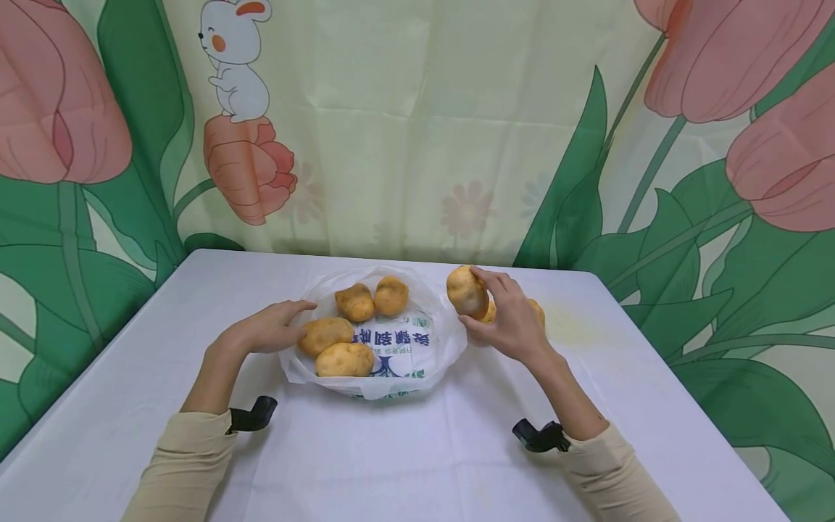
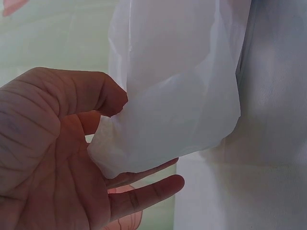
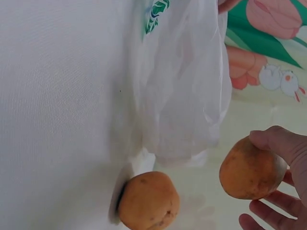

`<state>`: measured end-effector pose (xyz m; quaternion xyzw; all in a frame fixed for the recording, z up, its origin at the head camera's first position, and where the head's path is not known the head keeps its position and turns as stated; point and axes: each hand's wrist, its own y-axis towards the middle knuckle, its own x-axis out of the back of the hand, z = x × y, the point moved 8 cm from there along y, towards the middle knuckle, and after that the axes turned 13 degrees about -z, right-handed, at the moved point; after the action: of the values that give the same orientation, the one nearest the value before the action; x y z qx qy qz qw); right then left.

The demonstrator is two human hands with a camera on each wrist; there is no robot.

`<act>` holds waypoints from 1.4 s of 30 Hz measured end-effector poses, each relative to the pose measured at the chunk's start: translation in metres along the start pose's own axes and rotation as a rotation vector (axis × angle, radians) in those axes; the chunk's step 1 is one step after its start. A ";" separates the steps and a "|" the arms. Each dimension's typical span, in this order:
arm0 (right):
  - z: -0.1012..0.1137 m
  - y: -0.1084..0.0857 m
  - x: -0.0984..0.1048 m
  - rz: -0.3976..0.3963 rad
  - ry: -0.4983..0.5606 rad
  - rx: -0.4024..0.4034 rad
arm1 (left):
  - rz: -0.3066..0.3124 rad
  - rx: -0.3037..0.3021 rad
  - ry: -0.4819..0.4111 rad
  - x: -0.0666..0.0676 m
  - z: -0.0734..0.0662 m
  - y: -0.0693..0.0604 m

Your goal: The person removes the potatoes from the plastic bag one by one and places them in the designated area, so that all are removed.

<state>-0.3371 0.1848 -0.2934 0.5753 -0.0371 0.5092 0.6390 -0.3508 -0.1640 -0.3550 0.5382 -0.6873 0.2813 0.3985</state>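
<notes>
A white plastic bag (image 1: 446,351) with blue and green print lies spread wide on the table. Inside it are several potatoes (image 1: 344,359), two near its far side and two at its left. My left hand (image 1: 266,330) holds the bag's left edge, with the plastic between thumb and fingers in the left wrist view. Just beyond the bag's right rim, my right hand (image 1: 512,319) grips a potato (image 1: 466,291) raised off the table. Behind that hand, loose potatoes (image 1: 538,312) are partly hidden; the right wrist view shows one potato (image 3: 149,201) beside the bag.
A white cloth (image 1: 365,464) covers the table. Behind its far edge hangs a printed curtain (image 1: 404,145) with tulips and a rabbit. A black camera (image 1: 254,415) is strapped to the left wrist and another camera (image 1: 541,436) to the right.
</notes>
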 end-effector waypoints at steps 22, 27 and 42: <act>-0.049 -0.013 0.020 -0.012 -0.096 -0.097 | 0.003 0.018 -0.001 0.000 0.002 -0.001; -0.062 -0.015 0.025 -0.012 -0.110 -0.131 | 0.005 0.013 -0.001 0.000 0.001 -0.001; -0.098 -0.021 0.041 -0.025 -0.168 -0.223 | 0.006 0.011 0.007 0.000 -0.003 -0.001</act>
<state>-0.3562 0.2891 -0.3148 0.5419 -0.1397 0.4440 0.6998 -0.3489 -0.1622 -0.3533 0.5375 -0.6859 0.2881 0.3969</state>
